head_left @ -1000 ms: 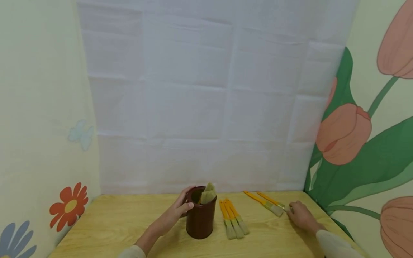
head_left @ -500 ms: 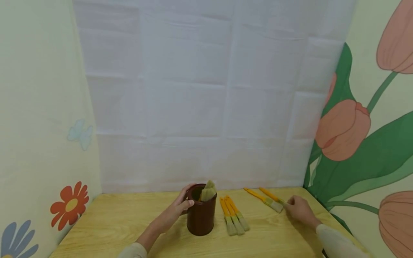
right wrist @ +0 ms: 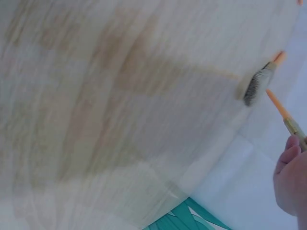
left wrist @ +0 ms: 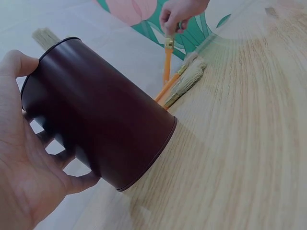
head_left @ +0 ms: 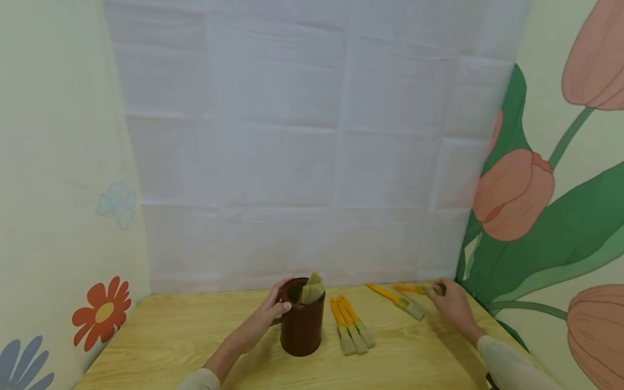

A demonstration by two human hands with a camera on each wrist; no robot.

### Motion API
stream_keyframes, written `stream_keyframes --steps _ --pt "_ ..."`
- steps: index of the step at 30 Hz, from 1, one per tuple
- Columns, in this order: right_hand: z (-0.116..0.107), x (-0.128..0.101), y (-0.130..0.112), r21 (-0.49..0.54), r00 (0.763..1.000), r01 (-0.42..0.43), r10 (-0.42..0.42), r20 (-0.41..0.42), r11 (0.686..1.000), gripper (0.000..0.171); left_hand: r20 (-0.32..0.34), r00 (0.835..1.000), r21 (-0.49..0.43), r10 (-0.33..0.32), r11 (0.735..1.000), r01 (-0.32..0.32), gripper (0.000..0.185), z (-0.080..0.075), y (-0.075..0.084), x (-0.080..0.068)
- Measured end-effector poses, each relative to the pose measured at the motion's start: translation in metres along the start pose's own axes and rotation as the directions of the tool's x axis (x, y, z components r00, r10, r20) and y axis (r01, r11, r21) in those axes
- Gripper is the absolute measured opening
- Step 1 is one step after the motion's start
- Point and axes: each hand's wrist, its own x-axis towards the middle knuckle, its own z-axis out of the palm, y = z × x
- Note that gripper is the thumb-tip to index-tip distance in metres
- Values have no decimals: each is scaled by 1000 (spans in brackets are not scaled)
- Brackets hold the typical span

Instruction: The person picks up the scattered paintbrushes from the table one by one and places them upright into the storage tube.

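My left hand (head_left: 258, 319) grips a dark brown cylindrical container (head_left: 301, 331), thumb at the rim and fingers round its side in the left wrist view. A paintbrush's bristles (head_left: 313, 290) stick up out of its mouth. At the right, my right hand (head_left: 452, 304) pinches an orange-handled paintbrush (head_left: 408, 288) near the bristle end, the handle pointing left; the fingers partly hide the bristles. The left wrist view shows this held brush (left wrist: 167, 62) with its handle hanging down. Just left of it, another paintbrush (head_left: 396, 300) lies slanted on the table.
Three paintbrushes (head_left: 348, 326) lie side by side right of the container, bristles toward me. The wood-grain table (head_left: 185, 330) meets a white creased sheet (head_left: 283, 162) at the back. Flower-printed walls (head_left: 517, 195) stand at both sides.
My right hand has taken hold of the rightmost paintbrush at its bristle end and raised it, swinging its handle more level. The left hand keeps its hold on the container.
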Motion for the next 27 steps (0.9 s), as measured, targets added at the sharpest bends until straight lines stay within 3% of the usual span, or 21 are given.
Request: stream_keyframes --steps 7,13,19,27 --pt "-4 5 -17 42 992 96 -92 -89 995 7 -11 1000 9 8 1000 -8 60 1 1 -1" --pt "-7 6 -50 138 996 64 -54 -75 988 16 -17 1000 6 -5 1000 6 62 1 -2 -2" --pt "-14 8 -94 329 1000 23 -27 9 944 29 -30 999 4 -14 1000 14 62 3 -2 -3" --pt "-23 15 -148 472 998 60 -62 -11 880 33 -23 999 16 -22 1000 22 61 3 -3 -1"
